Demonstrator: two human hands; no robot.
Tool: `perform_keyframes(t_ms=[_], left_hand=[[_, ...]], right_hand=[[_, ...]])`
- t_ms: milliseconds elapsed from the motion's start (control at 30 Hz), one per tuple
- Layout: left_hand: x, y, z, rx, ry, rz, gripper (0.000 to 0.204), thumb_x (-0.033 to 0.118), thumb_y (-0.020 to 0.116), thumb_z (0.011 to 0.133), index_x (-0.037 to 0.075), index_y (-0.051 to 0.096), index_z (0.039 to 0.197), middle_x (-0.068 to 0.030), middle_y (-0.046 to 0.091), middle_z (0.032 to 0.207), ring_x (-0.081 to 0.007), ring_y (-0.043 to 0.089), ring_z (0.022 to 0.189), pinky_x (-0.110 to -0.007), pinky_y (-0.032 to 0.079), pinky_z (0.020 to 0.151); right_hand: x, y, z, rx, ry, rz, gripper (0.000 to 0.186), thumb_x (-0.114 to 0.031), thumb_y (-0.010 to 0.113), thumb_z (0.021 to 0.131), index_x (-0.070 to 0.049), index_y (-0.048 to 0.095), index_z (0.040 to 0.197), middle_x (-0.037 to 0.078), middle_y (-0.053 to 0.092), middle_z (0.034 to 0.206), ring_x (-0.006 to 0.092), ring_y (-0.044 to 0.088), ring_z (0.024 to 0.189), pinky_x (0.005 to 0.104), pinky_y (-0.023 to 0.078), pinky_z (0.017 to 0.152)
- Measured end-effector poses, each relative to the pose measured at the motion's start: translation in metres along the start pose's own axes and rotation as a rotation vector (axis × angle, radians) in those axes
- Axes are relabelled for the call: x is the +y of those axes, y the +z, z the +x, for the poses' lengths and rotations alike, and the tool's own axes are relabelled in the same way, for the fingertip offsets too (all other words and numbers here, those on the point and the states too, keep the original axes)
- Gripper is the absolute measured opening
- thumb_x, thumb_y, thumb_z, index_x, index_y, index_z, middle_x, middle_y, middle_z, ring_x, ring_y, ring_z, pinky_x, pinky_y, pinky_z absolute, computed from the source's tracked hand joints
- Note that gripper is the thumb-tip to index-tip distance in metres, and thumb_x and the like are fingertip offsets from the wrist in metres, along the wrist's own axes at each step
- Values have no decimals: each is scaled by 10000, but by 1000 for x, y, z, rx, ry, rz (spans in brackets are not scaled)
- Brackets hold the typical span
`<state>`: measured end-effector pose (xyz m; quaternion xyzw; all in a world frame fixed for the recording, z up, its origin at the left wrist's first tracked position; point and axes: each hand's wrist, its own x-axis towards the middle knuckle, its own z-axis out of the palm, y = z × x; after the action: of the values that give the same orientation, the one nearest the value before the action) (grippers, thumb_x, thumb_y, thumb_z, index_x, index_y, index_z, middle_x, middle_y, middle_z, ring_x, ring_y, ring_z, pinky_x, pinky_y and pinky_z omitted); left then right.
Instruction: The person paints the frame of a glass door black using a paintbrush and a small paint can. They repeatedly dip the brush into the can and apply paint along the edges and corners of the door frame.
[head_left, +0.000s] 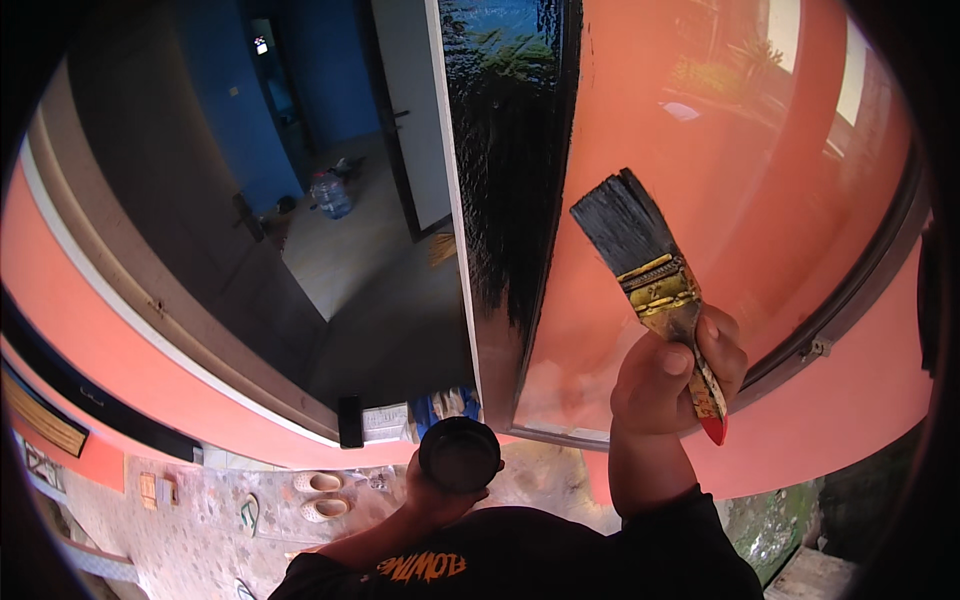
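Observation:
My right hand [662,388] is closed round the handle of a flat paintbrush [655,275]. Its wide bristles are coated in black paint and point up and to the left, and the handle's tip is red. The brush is raised in front of a glossy orange-looking pane [620,130], and I cannot tell whether it touches it. Low in the middle, my left hand [428,492] grips a round dark tub [460,453], black inside. Between doorway and pane stands a door-frame post [508,170], wet shiny black above with ragged streaks, brown lower down.
A dark door [150,200] stands open at left, with a tiled room beyond holding a water jug [331,195]. By the threshold lie a phone [350,422] and a blue cloth [432,405]. Clogs [322,497] and a flip-flop [249,514] sit on the ground.

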<state>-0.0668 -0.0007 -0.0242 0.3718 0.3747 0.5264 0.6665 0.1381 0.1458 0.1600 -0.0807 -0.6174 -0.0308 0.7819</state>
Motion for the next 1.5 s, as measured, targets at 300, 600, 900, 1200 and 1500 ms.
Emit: perform_keyframes(t_ms=[300,600,900,1200,1500], left_hand=[[17,-33,32,-214,29,29,729,-54,730,727,25,407,1376,-150,532,1304,-303,565,1161,-420,464,981],[15,-46,43,-310,121,478,738,163,772,805,23,360,1400,-113,530,1316,-207,567,1181,-358,457,996],[17,-32,40,-286,-24,-76,742,139,777,798,25,361,1402,-130,520,1319,-248,571,1171,-370,475,975],[10,-37,42,-347,-55,-46,755,10,711,789,29,324,1437,-141,500,1355,-265,543,1212,-379,455,1005],[13,-32,41,-344,-58,18,750,-3,702,791,27,325,1439,-133,495,1354,-262,527,1230,-381,445,1012]], right_hand=[[1,3,0,-209,-94,-234,388,-142,657,906,-112,489,1254,139,581,954,213,612,713,306,508,596],[0,-4,0,-188,-114,-200,335,-161,645,916,-88,489,1204,143,554,974,257,620,733,349,538,610],[-1,-4,-4,-210,-148,-212,349,-180,674,897,-86,520,1195,136,557,972,254,618,721,377,561,605],[3,5,10,-232,-160,-248,357,-132,698,870,-87,534,1184,124,575,904,269,624,687,376,558,600],[-1,1,9,-178,-176,-215,344,-118,702,865,-83,536,1164,125,585,925,270,629,727,373,561,614]])
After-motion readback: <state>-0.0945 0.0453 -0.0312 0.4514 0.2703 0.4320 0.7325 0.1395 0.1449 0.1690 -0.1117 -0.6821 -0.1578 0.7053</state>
